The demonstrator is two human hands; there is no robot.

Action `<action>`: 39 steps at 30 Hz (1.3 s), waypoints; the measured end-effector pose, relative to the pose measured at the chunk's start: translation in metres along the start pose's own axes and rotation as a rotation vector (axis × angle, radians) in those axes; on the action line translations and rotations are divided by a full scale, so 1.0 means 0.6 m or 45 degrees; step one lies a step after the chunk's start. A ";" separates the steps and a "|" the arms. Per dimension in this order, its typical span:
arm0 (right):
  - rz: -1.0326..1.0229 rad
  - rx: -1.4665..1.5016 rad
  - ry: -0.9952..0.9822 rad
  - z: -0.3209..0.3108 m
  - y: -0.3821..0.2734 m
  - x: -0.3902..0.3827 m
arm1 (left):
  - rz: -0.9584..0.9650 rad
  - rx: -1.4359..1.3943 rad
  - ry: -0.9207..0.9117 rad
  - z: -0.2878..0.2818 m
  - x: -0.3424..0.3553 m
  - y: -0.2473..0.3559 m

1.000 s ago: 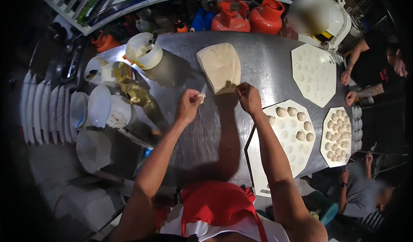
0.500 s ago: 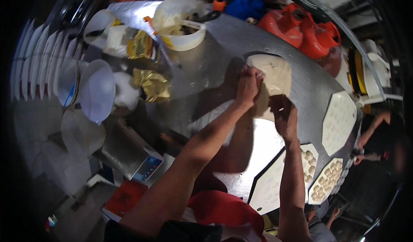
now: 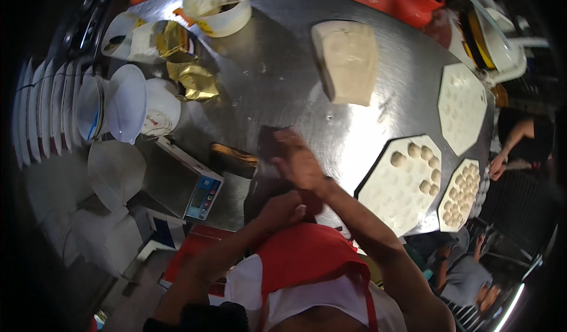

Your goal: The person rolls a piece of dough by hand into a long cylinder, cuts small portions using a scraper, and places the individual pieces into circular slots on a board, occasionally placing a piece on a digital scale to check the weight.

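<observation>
A slab of pale dough (image 3: 348, 63) lies on the metal table (image 3: 277, 72), apart from both hands. My right hand (image 3: 300, 162) is over the table's near edge, fingers stretched out and slightly smeared by motion. Just below it and nearer my body, my left hand (image 3: 282, 209) is closed, its fingers curled; whether anything is in them is hidden. The hands are close together in front of the red apron (image 3: 313, 255). To their right lies a white tray (image 3: 387, 193) with shallow hollows and several dough balls (image 3: 426, 152).
A scale (image 3: 198, 184) and a dark, brown-edged piece (image 3: 235, 158) stand left. Beyond are a white bowl (image 3: 129, 103), gold wrappers (image 3: 194, 81) and a tub (image 3: 221, 19). At right are a filled tray (image 3: 460, 193), another tray (image 3: 463, 108) and a person's arms (image 3: 512, 146).
Both hands have left the dough slab and drawn back toward my body. My view has shifted, so more of the apron shows. The slab stays on the table.
</observation>
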State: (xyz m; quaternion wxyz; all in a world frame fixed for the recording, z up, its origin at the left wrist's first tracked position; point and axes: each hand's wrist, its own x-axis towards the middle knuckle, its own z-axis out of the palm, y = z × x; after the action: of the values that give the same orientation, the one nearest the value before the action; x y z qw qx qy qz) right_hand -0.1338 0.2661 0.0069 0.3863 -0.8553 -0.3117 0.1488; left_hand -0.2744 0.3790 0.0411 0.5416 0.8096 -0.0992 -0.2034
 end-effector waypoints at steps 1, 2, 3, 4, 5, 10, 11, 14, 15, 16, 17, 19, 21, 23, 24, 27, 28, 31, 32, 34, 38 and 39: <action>0.186 0.052 -0.206 0.001 -0.064 0.022 | -0.273 0.018 -0.001 -0.011 -0.034 -0.001; 0.034 0.066 -0.142 0.024 -0.075 0.036 | -0.347 0.056 -0.050 -0.027 -0.049 -0.001; 0.024 0.007 -0.105 0.045 -0.083 0.047 | -0.317 0.084 -0.068 -0.041 -0.058 -0.001; 0.020 -0.062 -0.071 0.059 -0.091 0.056 | -0.274 0.165 -0.054 -0.048 -0.064 -0.002; -0.006 -0.137 -0.109 0.066 -0.102 0.059 | -0.200 0.229 -0.039 -0.049 -0.059 -0.006; -0.114 -0.420 0.149 0.138 -0.107 0.054 | 0.086 0.102 -0.200 -0.034 -0.047 -0.052; -0.160 -0.736 0.353 0.176 -0.097 0.045 | 0.218 0.205 0.229 0.002 -0.029 0.040; 0.327 -0.064 -0.332 0.123 -0.123 0.086 | 0.044 0.423 0.231 -0.001 -0.023 0.091; 0.340 -0.071 -0.292 0.102 -0.108 0.081 | -0.110 0.493 0.016 -0.024 -0.036 0.059; 0.381 0.142 -0.203 0.074 -0.090 0.066 | -0.180 0.526 -0.100 -0.038 -0.032 0.028; 0.438 0.353 -0.110 0.046 -0.065 0.047 | -0.243 0.557 -0.231 -0.051 -0.026 -0.004; 0.634 0.231 0.085 0.013 -0.024 0.047 | -0.277 -0.037 0.268 -0.050 0.003 -0.093; 0.691 0.090 0.244 -0.068 0.056 -0.005 | -0.179 -0.426 0.407 -0.088 0.123 -0.090; 0.766 -0.004 0.423 -0.177 0.113 -0.063 | -0.105 -0.357 0.433 -0.126 0.269 -0.042; 0.771 -0.057 0.483 -0.223 0.133 -0.069 | 0.049 -0.332 0.472 -0.148 0.343 -0.026; 0.667 -0.123 0.493 -0.340 0.030 0.031 | 0.243 0.204 0.768 -0.256 0.495 -0.044; 0.380 -0.342 0.579 -0.339 0.068 0.029 | 0.142 0.057 0.753 -0.285 0.548 -0.032; 0.315 -0.451 0.535 -0.361 0.058 0.118 | -0.044 -0.017 0.854 -0.289 0.635 -0.030; 0.345 -0.450 0.498 -0.366 0.057 0.154 | -0.109 0.087 0.991 -0.289 0.656 -0.028; 0.438 -0.514 0.340 -0.380 0.055 0.232 | -0.049 0.020 0.898 -0.304 0.675 -0.065; 0.316 -0.687 0.313 -0.387 0.235 0.378 | -0.069 0.303 0.642 -0.273 0.742 -0.067; 0.293 -0.691 0.301 -0.366 0.217 0.435 | -0.036 0.249 0.635 -0.305 0.730 -0.124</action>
State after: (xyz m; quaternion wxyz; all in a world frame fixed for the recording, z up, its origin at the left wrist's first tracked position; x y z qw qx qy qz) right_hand 0.2281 0.2444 0.0495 0.1583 -0.9681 -0.1941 0.0024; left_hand 0.1943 0.3943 -0.0639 0.4656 0.8845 0.0293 0.0054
